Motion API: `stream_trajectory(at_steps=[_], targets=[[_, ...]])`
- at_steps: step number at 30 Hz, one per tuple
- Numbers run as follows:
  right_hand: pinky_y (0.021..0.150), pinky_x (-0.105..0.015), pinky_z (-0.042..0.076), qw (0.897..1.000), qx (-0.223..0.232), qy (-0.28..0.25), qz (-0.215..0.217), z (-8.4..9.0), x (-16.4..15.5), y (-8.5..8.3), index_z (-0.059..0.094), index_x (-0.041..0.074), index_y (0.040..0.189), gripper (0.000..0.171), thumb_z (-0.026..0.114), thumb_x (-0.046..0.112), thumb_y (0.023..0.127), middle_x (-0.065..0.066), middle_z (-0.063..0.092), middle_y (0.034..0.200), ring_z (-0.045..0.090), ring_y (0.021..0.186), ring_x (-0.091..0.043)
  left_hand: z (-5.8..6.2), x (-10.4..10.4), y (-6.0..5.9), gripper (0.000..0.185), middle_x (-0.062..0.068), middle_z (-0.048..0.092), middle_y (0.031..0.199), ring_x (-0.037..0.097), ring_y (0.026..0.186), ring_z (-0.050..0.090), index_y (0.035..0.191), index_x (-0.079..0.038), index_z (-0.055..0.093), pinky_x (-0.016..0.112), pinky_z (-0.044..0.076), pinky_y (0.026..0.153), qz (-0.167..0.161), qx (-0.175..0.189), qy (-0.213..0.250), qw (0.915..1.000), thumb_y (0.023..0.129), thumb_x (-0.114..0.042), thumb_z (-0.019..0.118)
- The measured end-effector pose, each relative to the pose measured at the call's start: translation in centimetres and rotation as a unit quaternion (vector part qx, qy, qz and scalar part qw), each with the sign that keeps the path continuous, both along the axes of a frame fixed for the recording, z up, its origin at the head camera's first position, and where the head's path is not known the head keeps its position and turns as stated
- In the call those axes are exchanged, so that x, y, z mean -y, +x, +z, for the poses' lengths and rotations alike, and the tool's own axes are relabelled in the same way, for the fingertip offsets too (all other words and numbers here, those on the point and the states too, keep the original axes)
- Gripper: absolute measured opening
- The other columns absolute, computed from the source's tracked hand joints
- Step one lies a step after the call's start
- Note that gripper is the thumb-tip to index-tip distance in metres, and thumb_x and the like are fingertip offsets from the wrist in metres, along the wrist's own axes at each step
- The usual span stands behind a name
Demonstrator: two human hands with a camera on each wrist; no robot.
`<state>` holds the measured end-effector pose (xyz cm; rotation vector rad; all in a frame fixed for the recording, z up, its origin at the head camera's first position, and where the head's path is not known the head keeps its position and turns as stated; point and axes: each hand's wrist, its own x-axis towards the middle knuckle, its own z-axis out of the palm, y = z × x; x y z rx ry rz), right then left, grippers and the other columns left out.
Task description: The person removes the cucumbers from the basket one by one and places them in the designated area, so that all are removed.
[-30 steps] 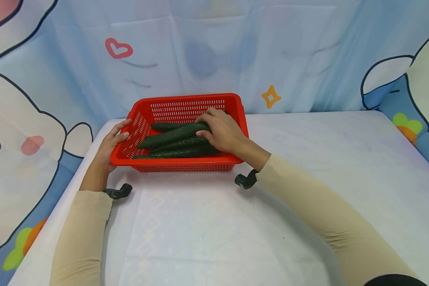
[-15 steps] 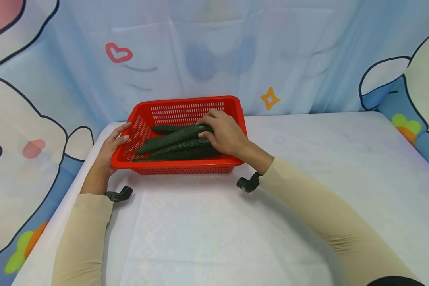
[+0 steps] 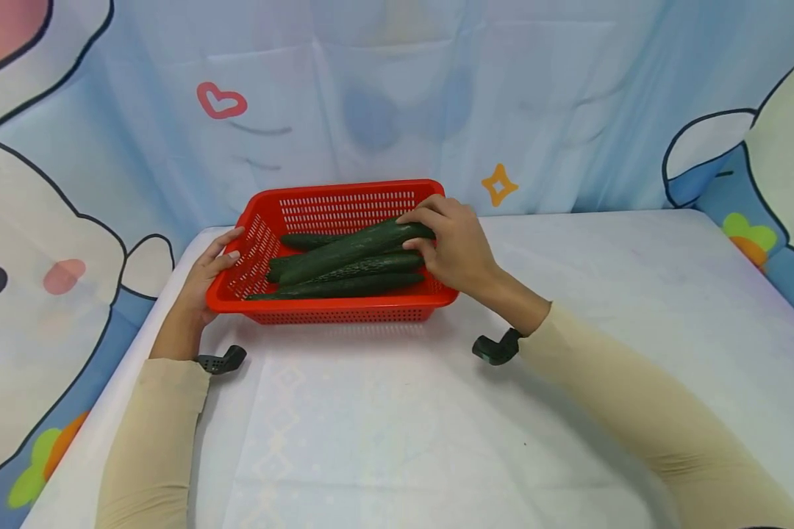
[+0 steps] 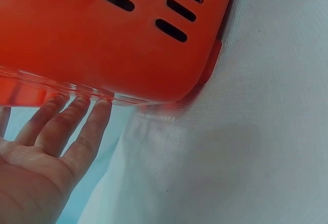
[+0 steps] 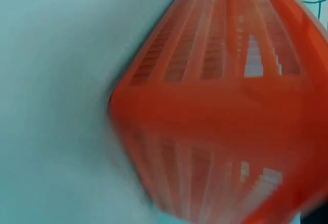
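In the head view, a red plastic basket (image 3: 344, 301) holds several dark green cucumbers (image 3: 344, 285). My right hand (image 3: 459, 246) grips the right end of the topmost cucumber (image 3: 357, 252), thumb on the near side and fingers over the far side. That cucumber slants up to the right, its left end low among the others. My left hand (image 3: 201, 283) touches the basket's left rim. In the left wrist view its fingers (image 4: 84, 134) are nearly straight, tips against the red plastic. The right wrist view has only the basket's slotted corner (image 5: 205, 106), blurred; the right hand is out of that view.
The basket stands on a table with a white cloth (image 3: 384, 426), at its back edge. A pale blue curtain (image 3: 397, 95) with cartoon prints hangs behind it. Black wrist cameras (image 3: 499, 347) are strapped under both wrists.
My right hand has moved right and slightly up, drawing the top cucumber with it toward the basket's right rim. The left hand and the basket have stayed nearly still.
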<state>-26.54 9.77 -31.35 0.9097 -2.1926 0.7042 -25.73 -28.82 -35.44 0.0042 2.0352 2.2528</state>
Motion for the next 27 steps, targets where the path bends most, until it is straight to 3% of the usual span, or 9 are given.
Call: stream_trajectory(at_steps=[5, 11, 16, 27], targets=[[0.066, -0.031, 0.043, 1.0, -0.012, -0.025, -0.005, 0.3, -3.3, 0.1, 0.068, 0.008, 0.101, 0.028, 0.074, 0.018, 0.075, -0.009, 0.06, 0.093, 0.053, 0.078, -0.022, 0.0, 0.1, 0.0, 0.049, 0.002, 0.031, 0.141, 0.022, 0.121, 0.04, 0.138, -0.037, 0.037, 0.028, 0.054, 0.081, -0.006, 0.0, 0.0, 1.0, 0.093, -0.027, 0.053], [0.069, -0.035, 0.043, 0.998, -0.019, -0.055, -0.034, 1.0, -7.1, 0.1, 0.068, 0.004, 0.099, 0.028, 0.075, 0.011, 0.073, -0.013, 0.061, 0.095, 0.055, 0.081, -0.026, 0.0, 0.3, 0.1, 0.05, 0.002, 0.031, 0.141, 0.021, 0.121, 0.039, 0.138, -0.036, 0.037, 0.027, 0.054, 0.08, -0.006, 0.0, 0.005, 1.0, 0.092, -0.027, 0.054], [0.069, -0.035, 0.039, 0.995, 0.002, -0.061, -0.077, 1.0, -9.6, 0.3, 0.068, 0.006, 0.1, 0.029, 0.076, 0.012, 0.072, -0.013, 0.059, 0.096, 0.052, 0.083, -0.028, 0.0, 0.3, 0.2, 0.05, 0.003, 0.03, 0.142, 0.022, 0.122, 0.039, 0.139, -0.036, 0.036, 0.028, 0.054, 0.081, -0.01, -0.003, 0.005, 0.9999, 0.093, -0.026, 0.053], [0.069, -0.028, 0.038, 0.99, 0.037, -0.058, -0.124, 0.3, -13.2, 0.7, 0.065, 0.006, 0.103, 0.031, 0.076, 0.01, 0.074, -0.013, 0.059, 0.097, 0.053, 0.086, -0.025, 0.0, 0.1, 0.0, 0.05, 0.003, 0.028, 0.144, 0.023, 0.122, 0.039, 0.138, -0.036, 0.037, 0.028, 0.054, 0.082, -0.01, -0.002, 0.009, 0.9999, 0.092, -0.026, 0.054]])
